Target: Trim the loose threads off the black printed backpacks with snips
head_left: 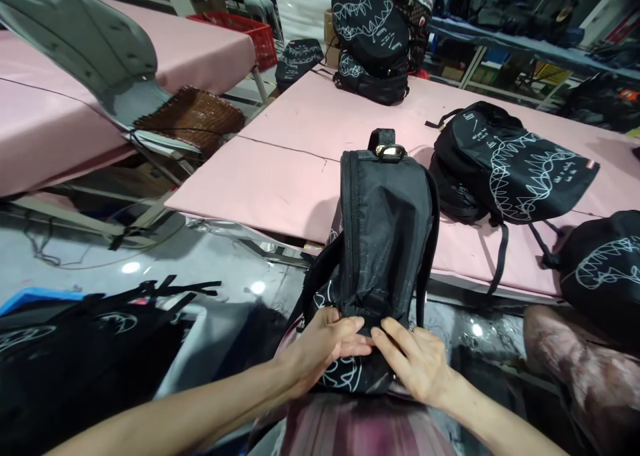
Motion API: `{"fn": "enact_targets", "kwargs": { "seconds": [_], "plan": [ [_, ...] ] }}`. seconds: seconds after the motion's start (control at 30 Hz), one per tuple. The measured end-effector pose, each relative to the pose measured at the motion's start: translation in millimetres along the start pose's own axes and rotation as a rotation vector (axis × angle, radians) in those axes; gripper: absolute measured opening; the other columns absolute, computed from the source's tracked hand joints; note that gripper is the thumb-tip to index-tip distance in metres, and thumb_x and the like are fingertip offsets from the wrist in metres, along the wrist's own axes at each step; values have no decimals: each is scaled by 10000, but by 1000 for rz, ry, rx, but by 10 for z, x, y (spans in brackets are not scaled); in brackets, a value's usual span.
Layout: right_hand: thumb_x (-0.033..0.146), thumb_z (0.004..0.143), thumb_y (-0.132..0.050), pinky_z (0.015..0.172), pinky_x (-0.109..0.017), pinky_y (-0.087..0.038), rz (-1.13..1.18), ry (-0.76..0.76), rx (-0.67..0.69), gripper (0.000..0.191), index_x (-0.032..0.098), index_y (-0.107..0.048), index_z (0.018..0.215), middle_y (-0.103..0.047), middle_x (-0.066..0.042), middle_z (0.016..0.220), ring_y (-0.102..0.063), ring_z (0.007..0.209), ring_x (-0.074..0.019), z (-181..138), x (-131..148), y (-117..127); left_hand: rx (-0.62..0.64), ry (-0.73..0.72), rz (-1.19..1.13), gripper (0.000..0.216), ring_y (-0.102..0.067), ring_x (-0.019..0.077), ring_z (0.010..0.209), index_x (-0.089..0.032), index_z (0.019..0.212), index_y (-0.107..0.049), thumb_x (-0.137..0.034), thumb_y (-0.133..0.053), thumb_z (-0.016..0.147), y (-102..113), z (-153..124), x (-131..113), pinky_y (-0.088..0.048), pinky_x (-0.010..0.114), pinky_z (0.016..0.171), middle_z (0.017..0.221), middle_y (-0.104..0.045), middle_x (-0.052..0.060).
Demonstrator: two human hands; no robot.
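Observation:
A black backpack (385,236) stands upright against my lap at the edge of the pink table, its plain dark panel toward me. A top loop with a shiny gold-coloured piece (391,152) sits at its upper end. White line drawings show on its lower part. My left hand (330,343) pinches the fabric low on the panel, thumb on top and fingers beneath. Close beside it, my right hand (415,357) grips the same fold with bent fingers. What lies under the fingertips is hidden.
The pink table (280,169) carries a stack of printed backpacks (365,29) at the back and another backpack (520,163) at the right. A grey chair (115,63) stands left. At lower left, a bin (193,349) holds black bags. Someone's patterned clothing (575,369) shows at right.

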State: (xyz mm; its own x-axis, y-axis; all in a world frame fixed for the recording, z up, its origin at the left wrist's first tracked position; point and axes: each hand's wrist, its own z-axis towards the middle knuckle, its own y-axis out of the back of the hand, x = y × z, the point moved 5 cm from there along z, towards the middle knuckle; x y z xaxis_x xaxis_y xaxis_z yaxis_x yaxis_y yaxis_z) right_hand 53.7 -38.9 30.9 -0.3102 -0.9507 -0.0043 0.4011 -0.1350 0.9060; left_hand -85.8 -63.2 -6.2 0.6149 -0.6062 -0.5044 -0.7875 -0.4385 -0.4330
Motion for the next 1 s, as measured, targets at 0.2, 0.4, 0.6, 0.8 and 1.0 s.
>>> {"fn": "enact_targets", "kwargs": {
  "seconds": [0.2, 0.4, 0.6, 0.8, 1.0],
  "plan": [
    [137, 918, -274, 512, -245, -393, 51, -42, -47, 353, 81, -580, 1085, -677, -141, 980, -616, 683, -129, -65, -57, -26, 19, 17, -86, 444, -679, 190, 695, -214, 722, -292, -207, -728, 635, -53, -10, -2, -520, 383, 813, 589, -560, -68],
    [142, 920, -304, 517, -240, -402, 82, -59, -92, 326, 90, -574, 1094, -681, -138, 984, -620, 699, -128, -103, -96, -60, 46, 3, -58, 438, -680, 206, 740, -211, 697, -322, -256, -750, 614, -46, 28, -7, -516, 376, 819, 623, -605, -37],
    [138, 919, -323, 504, -239, -383, 73, -42, -121, 311, 109, -599, 1062, -689, -122, 933, -610, 664, -118, -13, -141, 6, 141, -193, 693, 406, -575, 133, 490, -127, 601, -555, -480, -505, 793, 66, 95, -151, -448, 246, 514, 504, -599, 31],
    [101, 881, -446, 499, -210, -364, 53, -154, -162, 248, 206, -640, 993, -676, -21, 805, -565, 583, -80, 22, -183, -34, -42, -1312, 1436, 252, -514, 96, 561, -179, 723, -664, -322, -507, 859, -144, -232, -632, -353, 227, 546, 630, -609, 1],
    [131, 884, -452, 502, -196, -369, 86, -184, -167, 238, 201, -638, 1014, -645, -21, 798, -534, 574, -80, -6, -193, -117, 187, -1261, 1953, 55, -507, 131, 649, -235, 751, -670, -272, -638, 775, -509, -151, -698, -315, 272, 589, 683, -624, -12]
  ]
}}
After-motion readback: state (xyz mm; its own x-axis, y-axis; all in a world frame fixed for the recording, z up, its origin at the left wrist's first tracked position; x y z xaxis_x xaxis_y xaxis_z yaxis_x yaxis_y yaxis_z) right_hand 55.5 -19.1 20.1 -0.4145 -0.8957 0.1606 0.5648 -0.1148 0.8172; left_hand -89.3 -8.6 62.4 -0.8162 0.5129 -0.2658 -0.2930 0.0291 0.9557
